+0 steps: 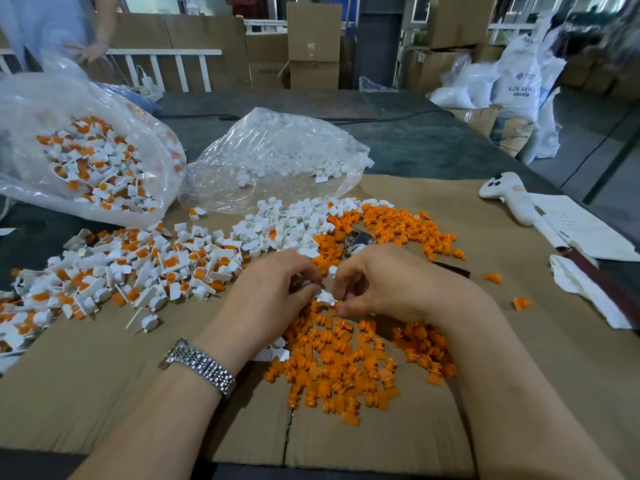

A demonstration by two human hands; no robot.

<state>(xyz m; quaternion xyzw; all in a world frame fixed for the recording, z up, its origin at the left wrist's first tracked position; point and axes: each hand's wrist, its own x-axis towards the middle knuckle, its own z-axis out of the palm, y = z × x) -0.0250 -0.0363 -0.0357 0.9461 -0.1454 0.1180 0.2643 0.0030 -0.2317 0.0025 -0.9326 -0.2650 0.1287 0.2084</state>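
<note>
Roughly midway, I'd judge. The finished bag [86, 161] far left holds many white-and-orange parts, and more lie in the assembled pile [121, 271] on the cardboard [104, 393]. Still to do: the bag of white shells [277, 154] and the loose white shells [287, 223]. My left hand [273, 289] pinches one white piece [325, 297] at centre, over the orange plugs [346, 368]. My right hand [388, 285] pinches its other side; whether it has a plug, I cannot tell. Plenty of plugs remain. Right: handheld device [509, 195], papers [581, 226], cloth [581, 285]. Loose parts crowd my wrists.

Factory floor: stacked cartons [313, 46], resin sacks [517, 81].
</note>
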